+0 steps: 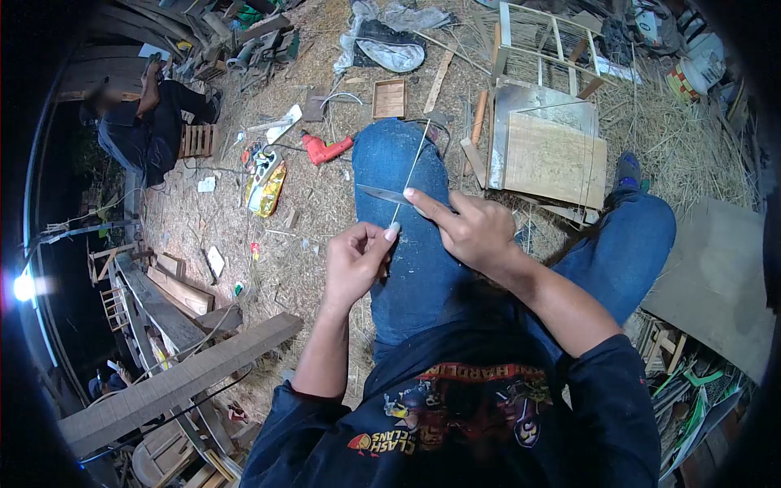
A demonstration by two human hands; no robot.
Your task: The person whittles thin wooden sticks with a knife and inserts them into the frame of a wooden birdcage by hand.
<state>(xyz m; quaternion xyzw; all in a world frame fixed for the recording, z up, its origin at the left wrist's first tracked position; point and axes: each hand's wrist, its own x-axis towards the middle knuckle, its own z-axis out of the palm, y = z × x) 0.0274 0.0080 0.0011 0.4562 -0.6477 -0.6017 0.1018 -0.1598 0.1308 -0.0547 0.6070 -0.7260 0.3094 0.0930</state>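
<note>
Over my raised knee, a thin pale strip [419, 154] runs up and away from my left hand [355, 262]. That hand pinches the strip's lower end between thumb and fingers. My right hand [470, 230] is closed around a knife, whose handle is hidden in the grip. The knife's blade [381, 193] points left and crosses the strip just above my left hand. My right index finger lies along the blade near the strip.
A red power drill [325, 149] and a small wooden tray [389, 99] lie on the straw-strewn ground ahead. Wooden boards [553, 150] stand at right. A long beam [183, 386] juts in at lower left. Another person [142, 134] sits at upper left.
</note>
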